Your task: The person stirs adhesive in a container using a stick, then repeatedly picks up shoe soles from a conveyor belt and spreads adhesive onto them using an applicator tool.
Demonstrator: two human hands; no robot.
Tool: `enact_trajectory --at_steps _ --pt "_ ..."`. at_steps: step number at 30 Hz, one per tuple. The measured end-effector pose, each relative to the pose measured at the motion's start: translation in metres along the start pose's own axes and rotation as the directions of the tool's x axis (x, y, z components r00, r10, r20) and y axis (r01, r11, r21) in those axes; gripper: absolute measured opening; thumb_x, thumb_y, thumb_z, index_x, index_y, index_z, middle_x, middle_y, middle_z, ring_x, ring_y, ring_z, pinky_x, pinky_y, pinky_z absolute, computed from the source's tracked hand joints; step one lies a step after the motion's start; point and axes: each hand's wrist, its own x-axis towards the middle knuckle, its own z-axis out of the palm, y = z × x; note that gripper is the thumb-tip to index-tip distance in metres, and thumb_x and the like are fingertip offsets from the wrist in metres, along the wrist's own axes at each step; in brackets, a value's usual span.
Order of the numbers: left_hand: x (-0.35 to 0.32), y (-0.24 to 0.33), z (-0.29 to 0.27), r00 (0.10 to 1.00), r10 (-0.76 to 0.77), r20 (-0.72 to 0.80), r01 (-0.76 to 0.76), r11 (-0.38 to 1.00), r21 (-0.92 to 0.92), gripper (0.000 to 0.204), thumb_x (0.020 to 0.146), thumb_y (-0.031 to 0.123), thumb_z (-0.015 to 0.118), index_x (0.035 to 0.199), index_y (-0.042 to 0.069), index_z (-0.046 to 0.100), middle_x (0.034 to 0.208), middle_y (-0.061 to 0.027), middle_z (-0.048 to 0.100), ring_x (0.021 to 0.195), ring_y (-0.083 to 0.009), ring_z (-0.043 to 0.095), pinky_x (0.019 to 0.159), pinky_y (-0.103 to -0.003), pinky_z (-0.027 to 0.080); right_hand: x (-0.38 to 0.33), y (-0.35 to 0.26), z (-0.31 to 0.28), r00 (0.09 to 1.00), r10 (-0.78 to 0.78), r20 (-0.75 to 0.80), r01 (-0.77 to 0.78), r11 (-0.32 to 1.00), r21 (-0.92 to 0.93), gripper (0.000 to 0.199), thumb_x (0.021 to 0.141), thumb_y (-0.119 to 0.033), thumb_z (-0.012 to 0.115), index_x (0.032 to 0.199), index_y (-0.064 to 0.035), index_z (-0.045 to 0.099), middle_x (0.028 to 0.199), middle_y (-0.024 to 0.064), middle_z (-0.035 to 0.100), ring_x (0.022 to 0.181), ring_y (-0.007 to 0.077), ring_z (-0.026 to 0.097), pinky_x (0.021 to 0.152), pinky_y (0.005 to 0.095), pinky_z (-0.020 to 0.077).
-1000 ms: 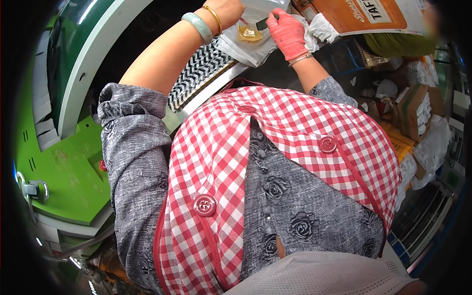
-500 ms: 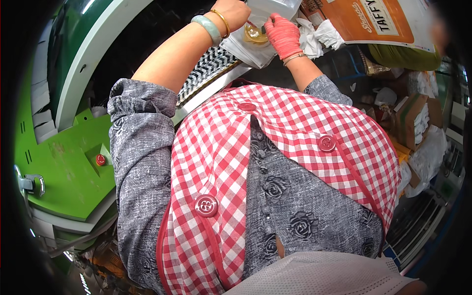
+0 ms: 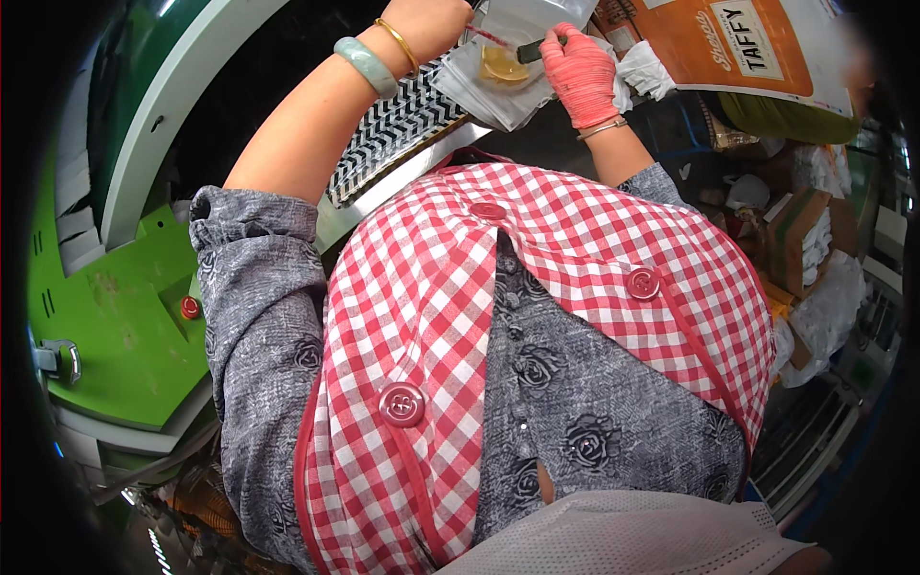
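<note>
My bare left hand (image 3: 428,24), with a pale green bangle and a gold one on its wrist, is closed at the top edge. A thin red stick (image 3: 489,36) runs from its fingertips toward a small yellow, see-through dish or pool (image 3: 503,65). My right hand (image 3: 582,79), in a pink-red knitted glove, pinches a short dark flat piece (image 3: 529,52); its kind does not show. That piece points at the yellow thing, which rests on a stack of white sheets or cloths (image 3: 479,94). Behind them stands a translucent plastic container (image 3: 537,13).
A black-and-white chevron-patterned strip (image 3: 401,125) lies under my left forearm. Green machine housing with a red button (image 3: 190,307) is at left. An orange printed carton sheet (image 3: 685,43) and crumpled white cloth (image 3: 647,69) are at upper right. A cardboard box (image 3: 800,240) stands at right.
My left hand has drawn left from the container, showing the red stick. My right hand has shifted right and slightly nearer. More of the yellow thing and the dark piece now shows.
</note>
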Motion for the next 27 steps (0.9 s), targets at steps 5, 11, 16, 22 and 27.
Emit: enact_trajectory --at_steps 5,11,16,22,27 --pt "0.017 0.006 0.040 0.847 -0.239 0.474 0.127 0.958 0.255 0.018 0.071 0.020 0.052 0.067 0.011 0.067 0.068 -0.0092 0.064 0.067 -0.0230 0.062 0.062 -0.036 0.042 0.006 0.001 0.001 0.999 -0.047 -0.019 0.045 0.996 -0.072 0.020 0.082 -0.029 0.054 0.085 -0.0103 0.061 0.060 0.0086 0.058 0.063 0.0295 0.058 0.058 0.0388 0.0447" --pt "0.016 0.009 0.066 0.911 -0.138 0.388 0.054 0.974 0.221 0.018 0.072 0.020 0.051 0.067 0.012 0.067 0.070 -0.0075 0.064 0.070 -0.0219 0.060 0.066 -0.037 0.040 0.010 -0.002 0.006 0.983 0.048 0.180 -0.018 0.986 -0.163 0.027 0.082 -0.032 0.048 0.094 -0.0103 0.059 0.083 0.0157 0.063 0.078 0.0344 0.060 0.069 0.0442 0.0463" --pt "0.023 0.003 0.060 0.894 -0.055 0.444 -0.040 0.979 0.201 0.019 0.072 0.020 0.050 0.067 0.013 0.067 0.071 -0.0081 0.064 0.072 -0.0227 0.061 0.068 -0.039 0.040 0.010 -0.004 0.020 0.979 0.060 0.197 -0.012 0.972 -0.235 0.027 0.082 -0.032 0.047 0.094 -0.0108 0.059 0.084 0.0152 0.063 0.079 0.0340 0.060 0.070 0.0448 0.0461" --pt "0.026 -0.006 0.069 0.842 -0.059 0.535 -0.039 0.985 0.170 0.020 0.073 0.019 0.049 0.069 0.013 0.067 0.072 -0.0079 0.064 0.069 -0.0223 0.062 0.068 -0.040 0.043 0.010 -0.010 0.030 0.949 0.139 0.282 -0.042 0.945 -0.323 0.026 0.083 -0.032 0.047 0.093 -0.0113 0.060 0.086 0.0142 0.064 0.081 0.0338 0.061 0.071 0.0437 0.0468" --pt "0.020 0.003 0.071 0.933 -0.101 0.346 0.032 0.979 0.200 0.021 0.074 0.017 0.048 0.071 0.011 0.068 0.071 -0.0109 0.065 0.068 -0.0248 0.063 0.066 -0.039 0.046 -0.004 0.002 0.029 0.960 0.147 0.237 -0.083 0.963 -0.258 0.026 0.083 -0.030 0.048 0.095 -0.0103 0.059 0.086 0.0135 0.064 0.082 0.0340 0.060 0.071 0.0439 0.0465"
